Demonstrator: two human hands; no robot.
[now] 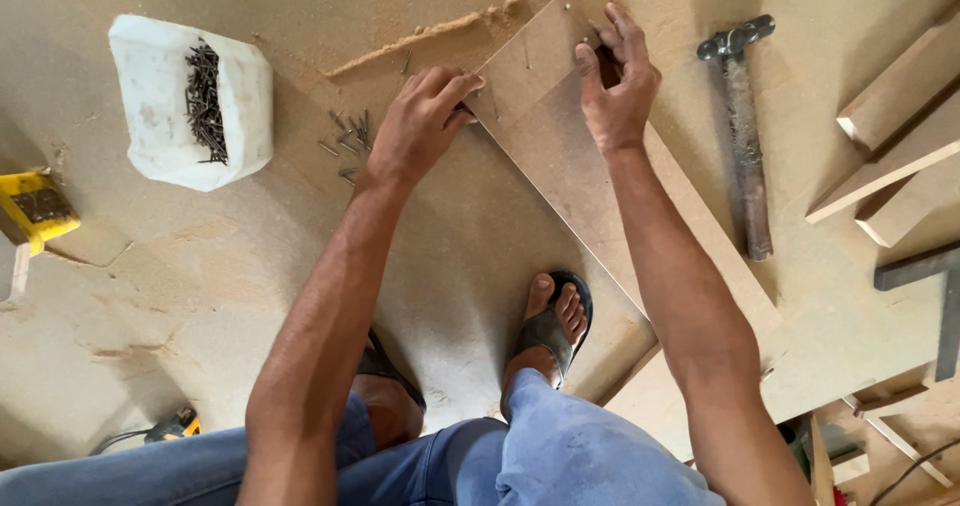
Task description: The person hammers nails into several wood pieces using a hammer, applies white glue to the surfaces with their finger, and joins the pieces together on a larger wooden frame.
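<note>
A flat brown board (590, 181) lies diagonally on a larger sheet on the floor. My left hand (420, 121) presses its fingertips on the board's left edge near the top corner. At the board's upper end rests my right hand (615, 81), fingers spread, thumb and forefinger close together as if pinching something small; I cannot tell what. A loose pile of nails (345, 141) lies just left of my left hand. A hammer (745, 131) with a worn handle lies on the sheet to the right of my right hand.
A white tub (160, 126) holding dark nails stands at the upper left. Sawdust ridge (440, 31) runs above the board. Wood offcuts (900, 136) are stacked at the right. A yellow object (35, 206) sits at the left edge. My sandalled foot (550, 326) stands on the sheet.
</note>
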